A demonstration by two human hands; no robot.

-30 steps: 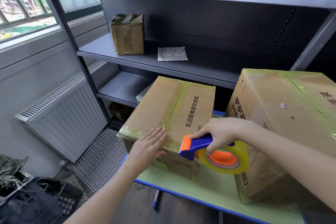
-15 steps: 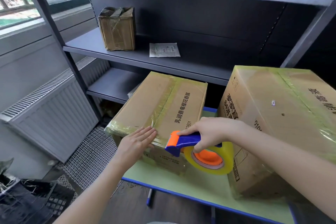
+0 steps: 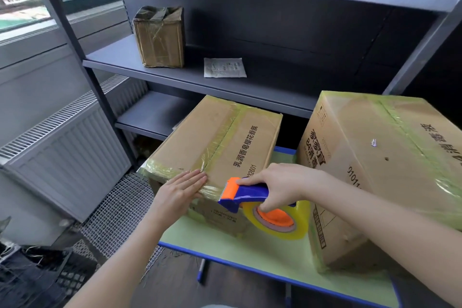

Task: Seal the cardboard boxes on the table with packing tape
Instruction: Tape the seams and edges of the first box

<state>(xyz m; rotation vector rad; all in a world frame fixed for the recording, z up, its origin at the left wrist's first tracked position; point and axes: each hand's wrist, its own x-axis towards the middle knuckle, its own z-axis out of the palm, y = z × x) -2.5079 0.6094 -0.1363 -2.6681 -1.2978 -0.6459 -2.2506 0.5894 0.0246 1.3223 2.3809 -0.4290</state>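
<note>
Tabletop light green with a blue rim; its near edge ran diagonally from lower left toward lower right. Bare green strip lay open along the near edge, in front of both boxes.

Smaller cardboard box sat at the tabletop's left end, its left corner overhanging the left edge. Yellowish tape ran along its top centre seam and wrapped its near top edge. Larger cardboard box stood toward the right side, also taped over the top, reaching near the far edge. A narrow gap of bare tabletop separated the two boxes.

Left hand lay flat and released, fingers together, palm pressed on the near top edge of the smaller box over the tape, just beside the seam's end. Forearm came in from the lower left, over the floor.

Right hand was clenched around the blue handle of the tape dispenser; its orange cutter end pointed left at the smaller box's near top edge, close to the left hand's fingertips. The tape roll hung below the hand, in front of the smaller box's near face. Forearm crossed in front of the larger box.

Behind the tabletop stood a grey shelving unit; on its middle shelf, a small taped box and a white packet. Radiator to the left.
</note>
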